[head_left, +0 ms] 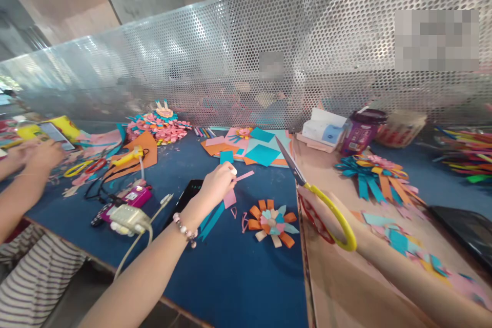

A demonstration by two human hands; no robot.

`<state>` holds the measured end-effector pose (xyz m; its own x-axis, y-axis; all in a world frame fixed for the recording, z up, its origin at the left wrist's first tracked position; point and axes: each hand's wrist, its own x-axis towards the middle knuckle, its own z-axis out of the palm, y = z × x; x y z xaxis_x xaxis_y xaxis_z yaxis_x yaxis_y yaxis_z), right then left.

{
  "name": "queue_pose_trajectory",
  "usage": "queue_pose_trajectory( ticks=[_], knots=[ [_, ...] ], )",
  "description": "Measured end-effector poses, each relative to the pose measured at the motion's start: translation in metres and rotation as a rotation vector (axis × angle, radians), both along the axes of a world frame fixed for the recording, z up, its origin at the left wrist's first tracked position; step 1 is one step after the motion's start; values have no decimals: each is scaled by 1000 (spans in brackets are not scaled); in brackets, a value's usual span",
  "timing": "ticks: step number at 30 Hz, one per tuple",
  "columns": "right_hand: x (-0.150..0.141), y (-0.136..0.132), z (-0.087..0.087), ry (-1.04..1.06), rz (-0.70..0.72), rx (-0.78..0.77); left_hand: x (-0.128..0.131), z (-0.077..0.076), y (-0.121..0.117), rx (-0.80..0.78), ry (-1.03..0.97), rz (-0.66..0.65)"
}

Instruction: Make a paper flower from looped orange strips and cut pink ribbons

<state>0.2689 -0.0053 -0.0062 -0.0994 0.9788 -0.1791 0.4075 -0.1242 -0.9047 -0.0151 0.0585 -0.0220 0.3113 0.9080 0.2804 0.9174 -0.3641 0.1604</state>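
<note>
My left hand (218, 183) reaches over the blue table (238, 277), its fingers pinched on a thin pink paper strip (244, 176); a beaded bracelet circles the wrist. My right hand (326, 215) holds scissors (307, 184) with a yellow and a red handle loop, fingers through the loops, blades nearly closed and pointing up and away. An orange, pink and teal paper flower (273, 222) lies on the table between my two hands. Teal and pink strips (215, 213) lie under my left wrist beside a black phone (184, 197).
A person in a striped top sits at the left, both hands (33, 156) by a phone. A glue gun (128, 156), charger (128, 218), paper sheets (261, 151), a blue-orange paper flower (374, 174), tissue box (323, 128), purple jar (361, 130) and perforated metal screen (246, 56) surround me.
</note>
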Motion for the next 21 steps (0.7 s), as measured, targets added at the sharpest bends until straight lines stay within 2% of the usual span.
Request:
queue_pose_trajectory(
  ticks=[4, 9, 14, 18, 21],
  knots=[
    [-2, -6, 3, -104, -2, 34, 4, 0, 1, 23, 42, 4],
    [-8, -13, 2, -270, 76, 181, 11, 4, 2, 28, 108, 49],
    [-8, -10, 2, -312, 4, 227, 13, 12, -6, 58, 132, 84],
    [-7, -6, 5, -169, -41, 255, 19, 17, -21, 135, 131, -24],
    [-7, -4, 4, -70, -46, 109, 25, 19, -34, 211, 89, -188]
  ],
)
